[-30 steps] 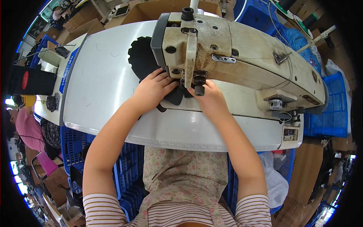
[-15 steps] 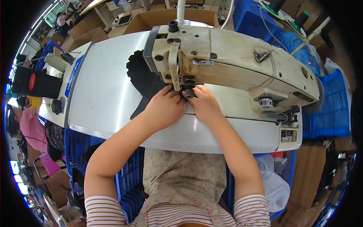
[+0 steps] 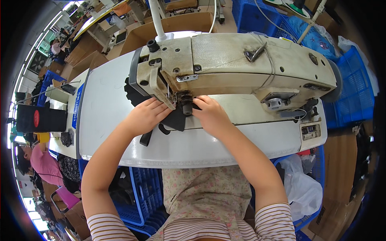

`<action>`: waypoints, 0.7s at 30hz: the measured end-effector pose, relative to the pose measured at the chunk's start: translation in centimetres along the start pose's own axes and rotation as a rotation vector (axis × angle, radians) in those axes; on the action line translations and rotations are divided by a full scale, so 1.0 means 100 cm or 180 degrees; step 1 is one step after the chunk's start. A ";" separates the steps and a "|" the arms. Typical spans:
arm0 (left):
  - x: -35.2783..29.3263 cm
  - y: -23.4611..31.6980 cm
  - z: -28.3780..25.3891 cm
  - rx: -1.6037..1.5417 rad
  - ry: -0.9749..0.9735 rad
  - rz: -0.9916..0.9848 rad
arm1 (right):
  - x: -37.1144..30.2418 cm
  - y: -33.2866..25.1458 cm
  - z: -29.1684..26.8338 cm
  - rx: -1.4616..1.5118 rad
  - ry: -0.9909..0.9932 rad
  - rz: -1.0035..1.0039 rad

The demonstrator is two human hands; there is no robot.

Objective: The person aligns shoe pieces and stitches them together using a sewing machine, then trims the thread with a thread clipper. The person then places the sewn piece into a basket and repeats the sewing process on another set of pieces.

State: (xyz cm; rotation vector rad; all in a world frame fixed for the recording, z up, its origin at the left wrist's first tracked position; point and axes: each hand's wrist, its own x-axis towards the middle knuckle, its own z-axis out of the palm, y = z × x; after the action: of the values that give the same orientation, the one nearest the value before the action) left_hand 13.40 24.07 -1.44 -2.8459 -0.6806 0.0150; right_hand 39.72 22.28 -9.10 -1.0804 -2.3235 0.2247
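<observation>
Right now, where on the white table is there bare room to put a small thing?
Bare room: the white table left of the black fabric, and its front strip beside the apron. Crowded: below the head of the sewing machine, where the left hand and right hand lie close together.

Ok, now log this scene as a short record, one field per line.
Left hand: fingers laid on black fabric
Right hand: fingertips beside the machine's head; exact contact hidden
Machine: cream sewing machine, stained around its head
Surface: white table
Right of table: blue crate
Below table, right: whitish plastic bag
Far left: person in pink
</observation>
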 end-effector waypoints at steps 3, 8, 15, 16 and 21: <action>0.008 -0.002 -0.006 -0.0156 -0.0083 -0.0083 | -0.002 0.003 0.002 -0.0045 0.0053 -0.0006; 0.019 -0.002 -0.022 -0.0322 -0.0075 0.0053 | -0.002 0.002 0.004 0.0020 0.0073 0.0050; 0.050 0.026 -0.044 -0.0457 -0.1032 -0.0449 | -0.003 0.003 0.008 0.0117 0.0170 0.0078; 0.054 0.035 -0.048 -0.0373 -0.1355 -0.0560 | -0.003 0.004 0.007 0.0130 0.0129 0.0096; 0.055 0.068 -0.027 -0.0059 -0.0746 -0.0492 | -0.003 0.002 0.003 0.0217 0.0231 0.0062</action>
State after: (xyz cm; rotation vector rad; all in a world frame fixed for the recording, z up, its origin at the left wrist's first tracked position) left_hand 21.47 20.09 -0.03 -2.8266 -0.9505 0.3233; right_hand 39.82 22.17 -9.56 -1.0608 -2.2257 0.2658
